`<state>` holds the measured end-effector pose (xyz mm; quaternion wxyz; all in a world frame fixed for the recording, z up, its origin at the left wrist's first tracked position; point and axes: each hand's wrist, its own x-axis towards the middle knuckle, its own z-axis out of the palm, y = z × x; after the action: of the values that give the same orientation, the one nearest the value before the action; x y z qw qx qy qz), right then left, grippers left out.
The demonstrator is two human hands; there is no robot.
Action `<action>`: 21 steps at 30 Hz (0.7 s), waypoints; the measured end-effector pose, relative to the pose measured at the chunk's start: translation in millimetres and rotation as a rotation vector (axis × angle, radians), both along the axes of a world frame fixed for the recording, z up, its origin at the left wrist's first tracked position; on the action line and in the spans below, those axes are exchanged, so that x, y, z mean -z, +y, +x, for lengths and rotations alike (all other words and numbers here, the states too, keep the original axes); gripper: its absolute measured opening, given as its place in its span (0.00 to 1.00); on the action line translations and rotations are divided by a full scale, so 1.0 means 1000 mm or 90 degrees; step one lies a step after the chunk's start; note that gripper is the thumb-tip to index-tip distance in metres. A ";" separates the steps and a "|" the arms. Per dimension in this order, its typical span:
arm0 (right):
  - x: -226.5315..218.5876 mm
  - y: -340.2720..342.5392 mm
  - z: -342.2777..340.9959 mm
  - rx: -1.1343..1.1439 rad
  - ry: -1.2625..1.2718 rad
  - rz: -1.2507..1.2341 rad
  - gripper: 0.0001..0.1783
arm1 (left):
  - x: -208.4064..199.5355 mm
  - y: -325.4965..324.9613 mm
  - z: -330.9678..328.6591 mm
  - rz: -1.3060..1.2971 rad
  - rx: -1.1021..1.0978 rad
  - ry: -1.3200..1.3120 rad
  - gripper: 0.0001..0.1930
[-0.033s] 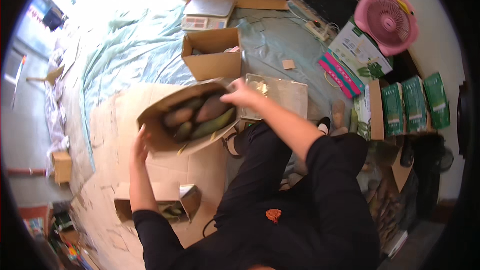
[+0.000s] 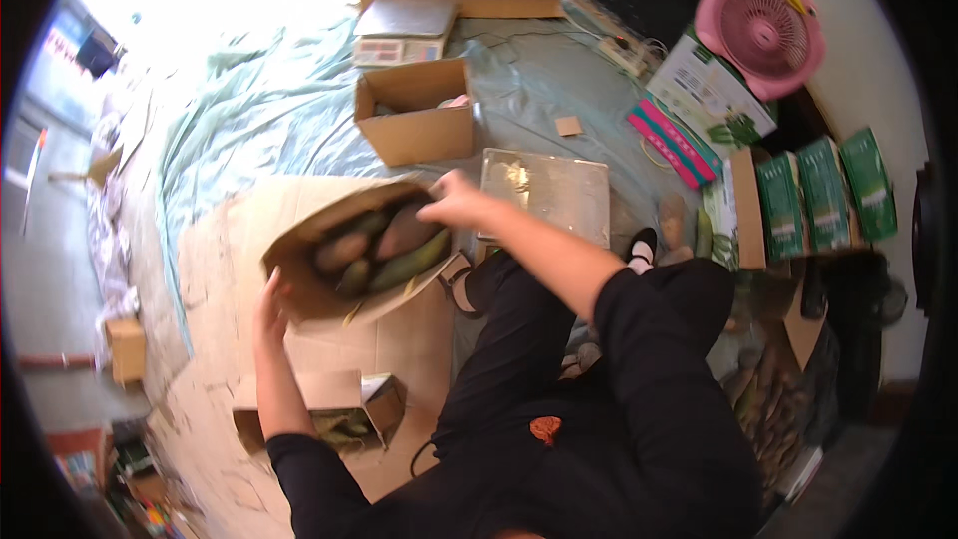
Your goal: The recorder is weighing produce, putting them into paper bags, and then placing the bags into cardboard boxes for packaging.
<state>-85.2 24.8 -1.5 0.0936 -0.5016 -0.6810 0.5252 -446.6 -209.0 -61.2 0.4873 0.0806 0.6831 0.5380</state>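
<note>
Between my hands an uncovered cardboard box [image 2: 374, 307] is held tilted above a flattened cardboard sheet. Inside lie several long vegetables [image 2: 409, 265], some green and some reddish brown; motion blurs their kind. My right hand [image 2: 457, 204] grips the box's upper right rim, fingers folded over it. Against the box's left wall presses my left hand [image 2: 269, 311], its fingers partly hidden along the side. Below it, next to my left forearm, stands a smaller opened carton [image 2: 384, 409] with green vegetables in it.
Ahead are another cardboard box [image 2: 419, 135] and a weighing scale [image 2: 404, 30]. A flat tape-covered carton [image 2: 559, 200] lies beside my knee. To the right stand green packages [image 2: 823, 195], a pink fan [image 2: 763, 30] and a heap of long brown vegetables [image 2: 773, 419].
The held box and both hands have shifted slightly left in view. The surroundings have moved a little too, as my head turned. My grip looks the same.
</note>
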 end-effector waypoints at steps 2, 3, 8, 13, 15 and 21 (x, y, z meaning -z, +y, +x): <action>0.026 -0.022 -0.027 -0.061 -0.021 -0.069 0.47 | 0.003 -0.022 -0.022 -0.064 0.011 0.049 0.41; 0.021 -0.044 -0.052 -0.138 -0.091 -0.056 0.45 | 0.003 -0.056 -0.049 -0.105 0.008 0.059 0.41; 0.023 -0.131 -0.098 -0.345 -0.102 -0.336 0.27 | 0.015 -0.176 -0.131 -0.254 0.012 0.106 0.24; 0.070 -0.115 -0.114 -0.550 -0.127 -0.048 0.27 | 0.066 -0.162 -0.142 -0.376 0.120 0.330 0.26; 0.081 -0.083 -0.098 -0.450 -0.077 -0.017 0.26 | 0.077 -0.149 -0.132 -0.388 0.124 0.386 0.27; -0.006 0.001 -0.008 -0.228 0.116 0.091 0.24 | 0.059 -0.172 -0.123 -0.480 0.006 0.562 0.32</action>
<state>-93.4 26.0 4.9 0.0952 -0.3154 -0.7834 0.5270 -569.2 -381.5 -120.0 0.1538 0.1213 0.9657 0.1704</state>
